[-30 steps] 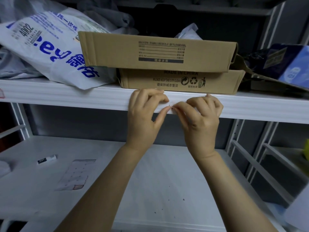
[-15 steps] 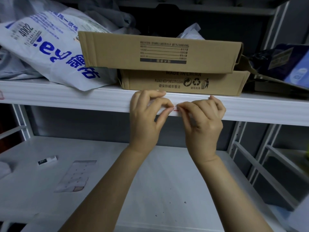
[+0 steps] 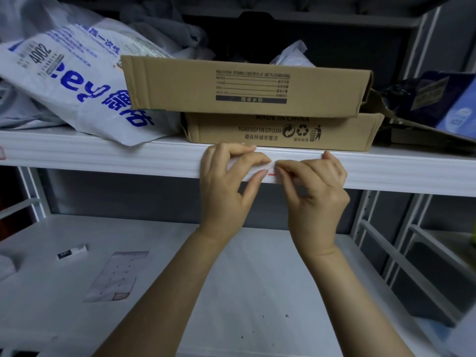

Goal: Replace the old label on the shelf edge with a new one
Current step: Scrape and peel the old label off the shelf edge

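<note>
Nearest, at the bottom of the frame, lies the flat white lower shelf board (image 3: 257, 279), and both bare forearms rise over it from the lower edge. On the board at lower left rest a pale rectangular label backing sheet (image 3: 116, 276) and, just up and left of it, a small white tube with a black band (image 3: 72, 252), the two apart. At mid frame the ribbed white front edge of the upper shelf (image 3: 103, 158) runs from side to side, and the small white label with a red line (image 3: 270, 171) lies against it at the centre. The left hand (image 3: 224, 186) has its fingers curled, forefinger above and thumb below the label's left part, gripping it at the edge. The right hand (image 3: 316, 197), fingers also curled, pinches the label's red-marked right end with thumb and forefinger. The fingertips of the two hands almost meet. Beyond, on the upper shelf, a flat brown cardboard box with printed recycling marks (image 3: 280, 131) bears a second brown cardboard box with a printed form (image 3: 244, 88). At upper left slumps a white plastic bag with blue lettering (image 3: 77, 81), touching the boxes; at upper right lies a dark blue package (image 3: 438, 99).
</note>
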